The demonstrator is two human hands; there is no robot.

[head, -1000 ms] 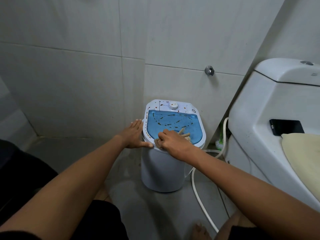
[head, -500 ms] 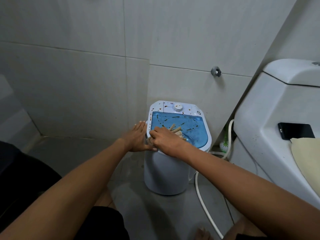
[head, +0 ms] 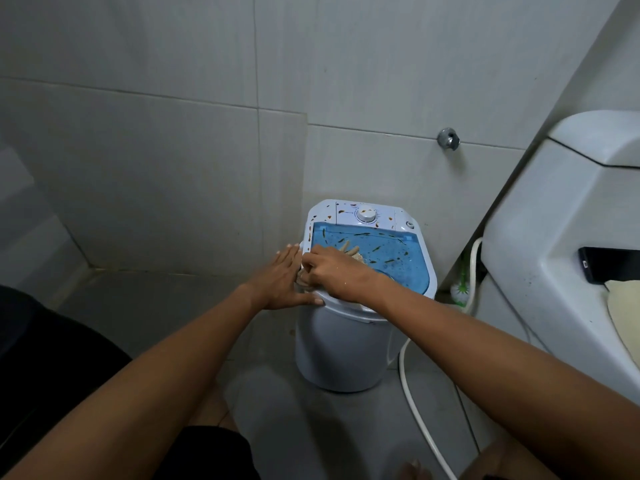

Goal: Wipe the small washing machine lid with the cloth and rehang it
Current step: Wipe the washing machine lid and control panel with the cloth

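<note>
The grey floor at far left meets the tiled wall along a stained joint. The person's left hand lies flat against the left rim of the small washing machine, fingers extended and close together, thumb stretched along the front edge of the rim; it grips nothing. Just beside it, touching or nearly touching, the right hand is closed on a beige cloth, pressing it onto the near-left corner of the blue translucent lid. Only a small tuft and some fringe of the cloth show beyond the knuckles; the rest is hidden under the hand. The lid is shut, lies flush on the machine top and carries scattered brown and orange marks. Behind the lid, the white control panel holds a round dial, with similar spots on either side. The machine stands on the floor close to the wall. A metal wall fitting sits above and to the right. A white hose runs down the machine's right side and across the floor. A green-bristled brush stands between machine and toilet. On the toilet rest a dark phone and a cream pad, touching at the phone's lower edge.
</note>
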